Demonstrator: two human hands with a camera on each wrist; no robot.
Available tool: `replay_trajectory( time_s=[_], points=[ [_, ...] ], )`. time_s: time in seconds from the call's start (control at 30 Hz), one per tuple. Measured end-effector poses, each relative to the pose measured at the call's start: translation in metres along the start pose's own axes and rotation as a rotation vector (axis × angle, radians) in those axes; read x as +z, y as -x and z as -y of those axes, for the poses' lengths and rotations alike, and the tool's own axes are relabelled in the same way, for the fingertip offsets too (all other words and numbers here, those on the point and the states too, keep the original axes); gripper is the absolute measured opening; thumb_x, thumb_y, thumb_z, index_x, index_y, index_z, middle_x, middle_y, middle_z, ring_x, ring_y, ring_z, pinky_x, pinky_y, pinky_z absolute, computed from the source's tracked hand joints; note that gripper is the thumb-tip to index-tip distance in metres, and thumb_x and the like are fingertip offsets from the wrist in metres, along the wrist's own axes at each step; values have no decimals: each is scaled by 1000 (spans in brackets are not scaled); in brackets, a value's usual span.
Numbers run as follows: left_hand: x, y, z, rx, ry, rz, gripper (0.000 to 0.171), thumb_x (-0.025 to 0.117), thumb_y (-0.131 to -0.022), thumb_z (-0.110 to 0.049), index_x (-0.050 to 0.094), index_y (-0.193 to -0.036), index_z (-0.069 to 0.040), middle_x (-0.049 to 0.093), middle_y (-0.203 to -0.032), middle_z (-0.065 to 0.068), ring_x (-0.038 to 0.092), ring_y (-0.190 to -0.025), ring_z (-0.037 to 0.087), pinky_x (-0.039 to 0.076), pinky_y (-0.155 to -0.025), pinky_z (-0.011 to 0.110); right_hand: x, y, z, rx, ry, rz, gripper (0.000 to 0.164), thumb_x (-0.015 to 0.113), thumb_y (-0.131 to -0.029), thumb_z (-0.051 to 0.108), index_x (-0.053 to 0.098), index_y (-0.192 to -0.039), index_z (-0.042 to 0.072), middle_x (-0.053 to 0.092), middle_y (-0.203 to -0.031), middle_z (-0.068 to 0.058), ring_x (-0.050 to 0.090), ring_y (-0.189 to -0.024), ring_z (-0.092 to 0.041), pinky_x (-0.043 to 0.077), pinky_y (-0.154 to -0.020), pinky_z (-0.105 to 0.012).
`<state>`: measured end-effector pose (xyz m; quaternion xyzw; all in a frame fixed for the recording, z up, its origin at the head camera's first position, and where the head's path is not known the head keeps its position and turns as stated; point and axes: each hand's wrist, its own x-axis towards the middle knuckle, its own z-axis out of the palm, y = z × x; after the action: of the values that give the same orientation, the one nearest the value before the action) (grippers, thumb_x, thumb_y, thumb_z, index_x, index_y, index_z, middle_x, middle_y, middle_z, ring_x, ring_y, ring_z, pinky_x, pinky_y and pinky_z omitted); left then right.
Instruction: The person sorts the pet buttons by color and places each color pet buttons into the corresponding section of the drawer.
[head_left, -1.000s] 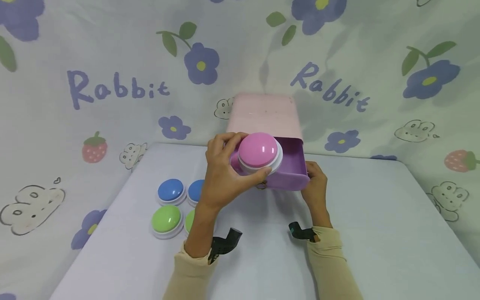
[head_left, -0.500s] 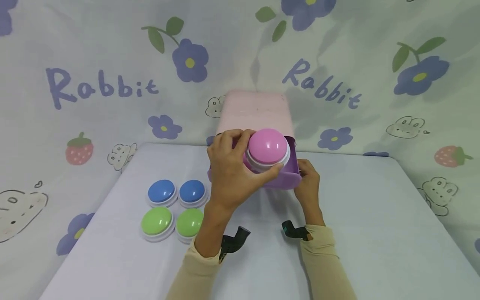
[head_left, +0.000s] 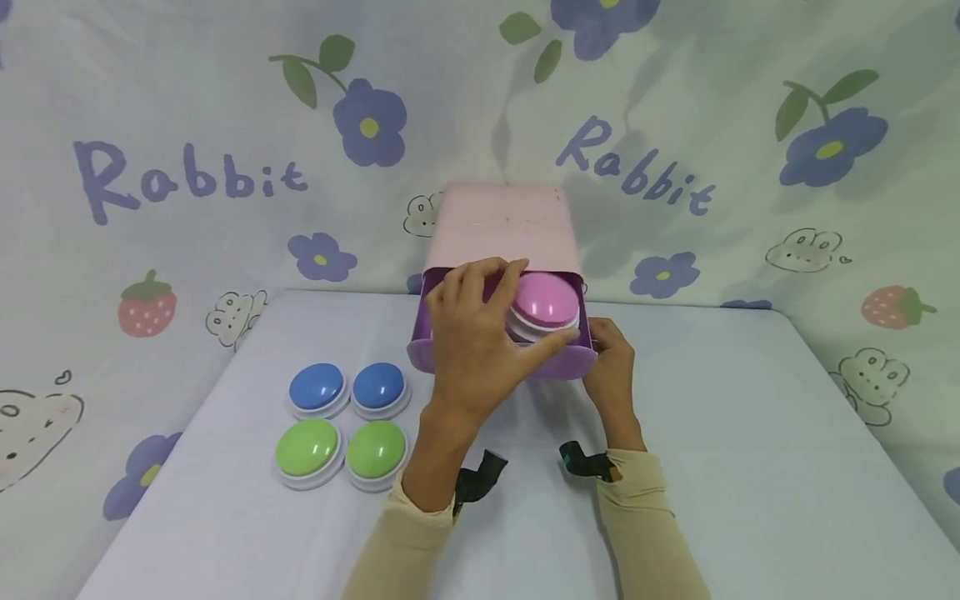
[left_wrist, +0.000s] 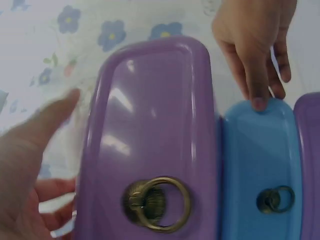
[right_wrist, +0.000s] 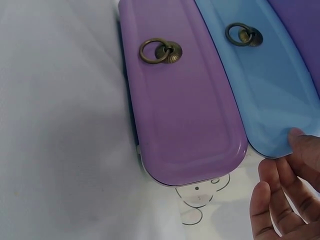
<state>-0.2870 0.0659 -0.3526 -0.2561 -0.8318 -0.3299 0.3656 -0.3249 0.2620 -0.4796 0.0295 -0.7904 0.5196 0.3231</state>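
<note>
A pink dome push button (head_left: 546, 300) with a white base sits down inside the pulled-out top drawer (head_left: 573, 364) of a small pink chest (head_left: 506, 225). My left hand (head_left: 480, 342) reaches over the drawer's front and holds the button, thumb along its near side and fingers on its far left. In the left wrist view the purple drawer front (left_wrist: 150, 115) hides the button. My right hand (head_left: 611, 367) pinches the right edge of the blue middle drawer (right_wrist: 270, 90), thumb on its face. Below it is another purple drawer (right_wrist: 187, 110), shut.
Two blue buttons (head_left: 318, 387) and two green buttons (head_left: 307, 448) stand in a square at the left on the white table (head_left: 750, 467). Brass ring pulls (left_wrist: 162, 205) hang on the drawer fronts. A printed rabbit-and-flower cloth (head_left: 225, 100) hangs behind.
My left hand has moved right, then lowered the pink button from above the drawer into its right part. The head view has shifted slightly; my right hand stays at the chest's right side.
</note>
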Motion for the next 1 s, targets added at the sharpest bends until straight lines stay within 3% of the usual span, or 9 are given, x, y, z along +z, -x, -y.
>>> replay_trajectory(
  time_s=[0.27,0.53,0.77,1.0],
  points=[
    [-21,8,3,29,134,-28,41,85,-79,-36,75,-112,-13,64,-109,2,52,-107,20,36,-91,41,6,0,5,-4,-56,20,25,72,-83,-13,74,-107,-5,68,-104,-15,62,-93,-21,49,-80,-13],
    [-38,24,3,-118,243,9,26,81,-84,-20,75,-108,-11,62,-96,-2,52,-93,16,41,-83,34,-1,2,6,15,-10,13,22,72,-85,-8,73,-107,-7,67,-105,-15,61,-94,-14,48,-80,-12],
    [-50,38,-1,-174,183,106,11,79,-85,-11,77,-96,-11,62,-82,-5,55,-78,15,47,-69,27,-3,2,4,-8,-26,-2,22,71,-84,-12,73,-106,-9,66,-103,-18,58,-90,-4,48,-78,-10],
    [-48,49,-12,-289,25,246,11,80,-85,-20,78,-93,-11,62,-75,-6,54,-69,9,44,-60,27,-4,1,2,-17,-29,-5,22,69,-85,-12,73,-106,-9,67,-103,-17,57,-89,0,48,-78,-11]
  ],
)
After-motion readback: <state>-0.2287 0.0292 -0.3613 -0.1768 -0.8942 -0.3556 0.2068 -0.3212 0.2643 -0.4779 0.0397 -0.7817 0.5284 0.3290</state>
